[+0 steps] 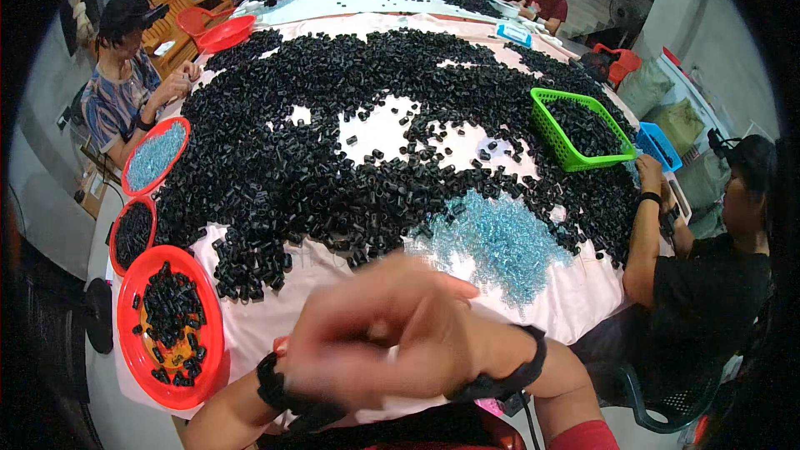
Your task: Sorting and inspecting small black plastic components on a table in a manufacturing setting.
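**Two overlapping hands before a spread of small black pieces**

The hands (387,325) meet at the near edge of the tabletop, one largely covering the other. Their fingers appear curled, but motion blur and overlap conceal the grip; whether they hold anything cannot be told. A black band (507,377) circles the right wrist, and another dark band the left. The black pieces (242,175), short and tube-like, spread in a broad layer beyond the hands and to both sides, over a pale pink cloth (587,312). A heap of clear blue pieces (508,242) lies just beyond the hands, toward the right. Left of the hands stands a red oval tray (129,308) bearing loose black pieces; farther beyond it are two smaller red bowls, one of blue pieces. Well beyond the hands, at right, a green basket (546,129) contains more black pieces. Co-workers sit along both sides.
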Action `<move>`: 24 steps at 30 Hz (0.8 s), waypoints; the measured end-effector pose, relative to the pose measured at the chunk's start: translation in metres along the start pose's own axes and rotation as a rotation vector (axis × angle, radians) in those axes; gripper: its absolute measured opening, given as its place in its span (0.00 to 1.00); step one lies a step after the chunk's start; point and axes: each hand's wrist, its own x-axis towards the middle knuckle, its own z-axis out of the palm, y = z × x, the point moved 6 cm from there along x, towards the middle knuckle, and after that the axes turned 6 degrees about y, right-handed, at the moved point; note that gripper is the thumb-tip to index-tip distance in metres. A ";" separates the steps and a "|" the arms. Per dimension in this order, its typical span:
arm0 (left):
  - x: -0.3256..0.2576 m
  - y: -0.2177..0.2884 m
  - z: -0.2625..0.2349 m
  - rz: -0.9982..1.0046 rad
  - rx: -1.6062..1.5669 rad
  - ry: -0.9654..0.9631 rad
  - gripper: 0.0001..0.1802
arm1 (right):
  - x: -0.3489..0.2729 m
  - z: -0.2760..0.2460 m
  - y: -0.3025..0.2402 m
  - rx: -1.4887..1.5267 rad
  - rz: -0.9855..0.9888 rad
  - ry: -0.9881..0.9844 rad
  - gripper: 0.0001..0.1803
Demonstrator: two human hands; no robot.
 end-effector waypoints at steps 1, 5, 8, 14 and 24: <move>0.011 0.007 0.002 -0.090 -0.128 -0.048 0.17 | -0.009 0.010 0.009 0.034 0.059 -0.161 0.05; 0.019 0.033 0.035 -0.011 -0.012 -0.468 0.16 | -0.015 0.014 0.002 0.018 0.024 -0.156 0.05; 0.019 0.043 0.040 0.042 0.074 -0.455 0.12 | -0.013 0.034 0.012 0.008 0.001 -0.149 0.05; 0.021 0.047 0.035 0.274 0.368 -0.208 0.10 | -0.022 0.027 0.010 -0.006 -0.041 -0.130 0.06; 0.045 0.020 0.031 0.273 0.399 -0.086 0.14 | -0.013 0.051 0.019 -0.021 -0.110 -0.137 0.07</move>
